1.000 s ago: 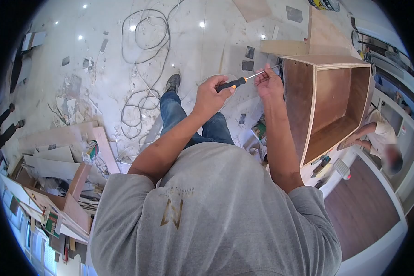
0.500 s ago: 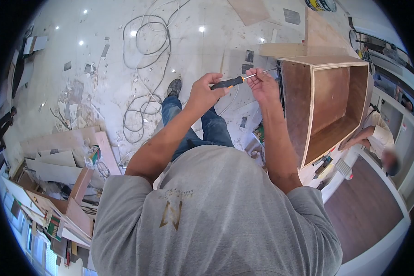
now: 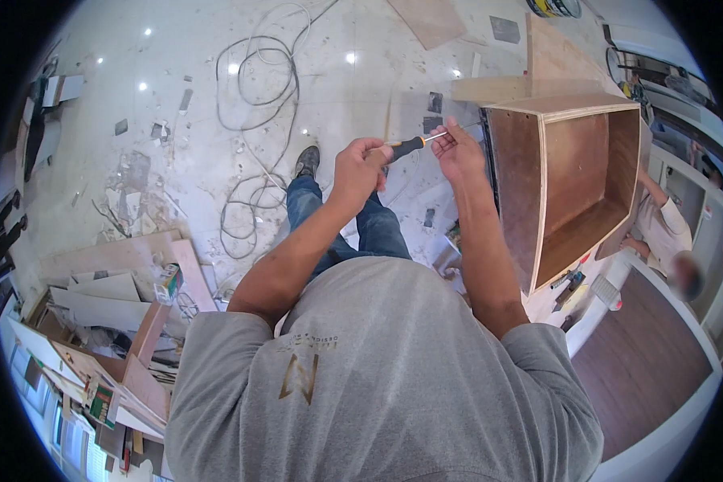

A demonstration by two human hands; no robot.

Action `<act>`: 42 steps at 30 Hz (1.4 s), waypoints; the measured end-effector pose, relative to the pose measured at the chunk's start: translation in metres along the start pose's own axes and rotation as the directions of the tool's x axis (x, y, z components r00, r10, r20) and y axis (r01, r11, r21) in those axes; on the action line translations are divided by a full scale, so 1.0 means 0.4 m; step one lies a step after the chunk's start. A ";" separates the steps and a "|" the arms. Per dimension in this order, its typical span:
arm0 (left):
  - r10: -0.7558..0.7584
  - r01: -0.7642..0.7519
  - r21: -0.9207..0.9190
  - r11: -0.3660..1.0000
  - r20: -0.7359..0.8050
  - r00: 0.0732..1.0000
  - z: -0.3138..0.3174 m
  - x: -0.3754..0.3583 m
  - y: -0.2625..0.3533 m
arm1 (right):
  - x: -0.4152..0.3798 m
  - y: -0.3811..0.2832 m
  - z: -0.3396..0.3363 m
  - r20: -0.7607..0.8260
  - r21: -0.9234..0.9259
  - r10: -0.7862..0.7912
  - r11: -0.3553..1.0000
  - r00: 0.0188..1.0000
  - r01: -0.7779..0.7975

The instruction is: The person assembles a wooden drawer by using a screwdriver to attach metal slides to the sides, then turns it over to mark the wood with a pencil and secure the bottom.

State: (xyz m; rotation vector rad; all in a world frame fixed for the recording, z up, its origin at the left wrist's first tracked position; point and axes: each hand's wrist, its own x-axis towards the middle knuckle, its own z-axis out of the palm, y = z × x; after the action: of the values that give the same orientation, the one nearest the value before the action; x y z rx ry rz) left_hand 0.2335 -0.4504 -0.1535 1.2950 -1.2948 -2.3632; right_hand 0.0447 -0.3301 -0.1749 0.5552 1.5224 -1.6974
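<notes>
My left hand [image 3: 360, 173] is wrapped round the black-and-orange handle of a screwdriver [image 3: 408, 149], whose metal shaft points right. At the shaft's end, the fingers of my right hand [image 3: 462, 154] are curled in close, and the shaft runs in between them. Whether a small part sits at the tip is too small to tell. Just right of that hand stands an open plywood box [image 3: 518, 185] with a brown inside. A dark metal strip [image 3: 491, 157] runs along its near-hand side. Neither hand touches the box.
A person in a light shirt [image 3: 668, 233] is beyond the box, one arm against it. Hand tools [image 3: 570, 287] lie below it. Coiled cable [image 3: 296, 88] and scraps litter the floor ahead. Board offcuts [image 3: 100, 299] are piled at left.
The screwdriver handle has turned a little in my left hand, whose grip now sits further back. My right hand stays by the tip. The other person has shifted an arm up behind the box.
</notes>
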 end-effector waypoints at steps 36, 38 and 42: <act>-0.143 0.015 0.525 0.851 0.203 0.969 0.040 -0.031 0.091 | -0.022 0.031 -0.004 0.122 0.187 -0.003 0.982 0.992 -0.020; -0.142 0.015 0.545 0.838 0.193 0.971 0.040 -0.031 0.101 | -0.030 0.017 -0.004 0.097 0.176 -0.018 0.984 0.995 0.001; -0.147 0.009 0.581 0.814 0.192 0.970 0.048 -0.035 0.123 | -0.056 -0.009 -0.002 0.040 0.209 -0.030 0.978 0.999 0.021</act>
State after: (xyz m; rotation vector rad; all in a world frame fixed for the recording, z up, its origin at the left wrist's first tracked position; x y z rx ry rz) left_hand 0.2152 -0.4621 -0.1034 1.2401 -2.2046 -2.3084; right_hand 0.0554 -0.3236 -0.1561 0.6051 1.3350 -1.8902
